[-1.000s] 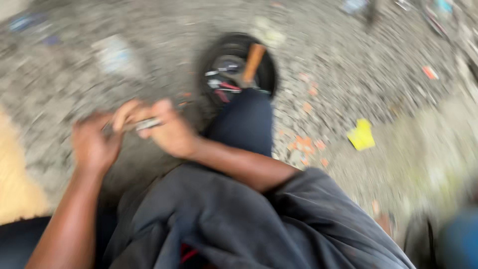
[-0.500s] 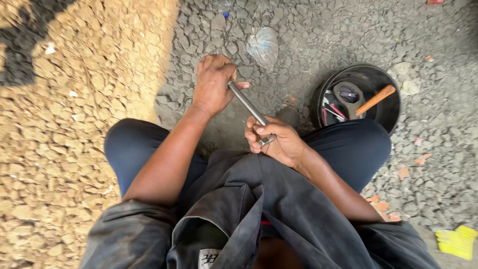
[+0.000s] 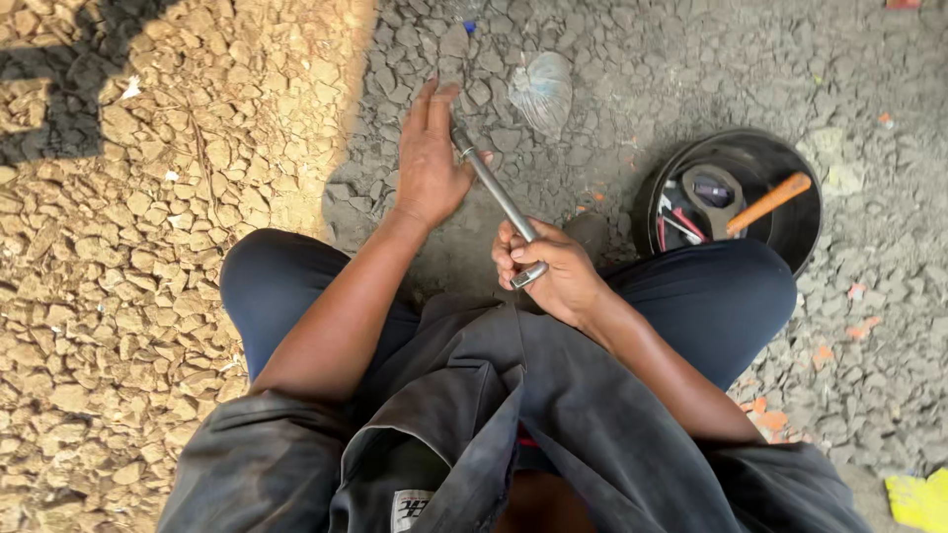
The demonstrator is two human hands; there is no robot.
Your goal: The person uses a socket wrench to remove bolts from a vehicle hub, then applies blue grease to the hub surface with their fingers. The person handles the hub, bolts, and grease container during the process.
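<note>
The long grey steel rod [image 3: 497, 197] lay on a slant over the ground, its long axis running from the near end by the lap up and away to the far end, leaning leftward as it went. Look at the right hand [image 3: 546, 268]: its grip was wrapped tight around the near end, fingers curled over the shaft, a short stub poking out below the fist. The left hand [image 3: 430, 158] sat at the far end, palm flat and fingers spread wide, pressed alongside the rod's tip rather than wrapped round it; whether it pinched the tip, the view did not show. So the rod stretched from the right hand toward the left, both hands on it, the right the only one truly gripping. The person sat with knees apart in dark blue trousers [image 3: 711, 296] and a grey work jacket [image 3: 513, 434]. Just right of the right knee stood a round black bowl [image 3: 790, 237] holding an orange-handled tool [image 3: 770, 202] and other metal pieces. A crumpled clear plastic bag [image 3: 541, 91] lay beyond the rod on the cracked grey gravel ground [image 3: 612, 59].
</note>
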